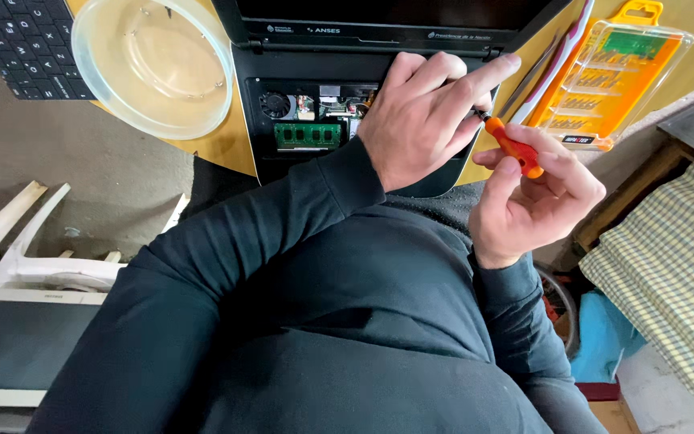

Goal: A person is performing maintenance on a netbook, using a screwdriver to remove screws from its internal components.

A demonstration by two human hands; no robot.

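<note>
A black laptop [283, 165] lies on the wooden table with its base cover off, showing a small fan [275, 104] and a green memory board [307, 134]. My left hand [423, 116] rests over the right part of the opened base, fingers stretched toward the hinge, its fingertips at the metal tip of a small orange screwdriver [513, 149]. My right hand [536, 197] grips that screwdriver's handle just off the laptop's right edge. What lies under my left palm is hidden.
A clear round plastic bowl [154, 64] sits at the table's left, next to a black keyboard [18, 44]. An orange bit-set case [604, 76] and tweezers [528, 76] lie at the right. White plastic chair [18, 257], a monitor [18, 345] and a checked cushion [676, 273] stand around below.
</note>
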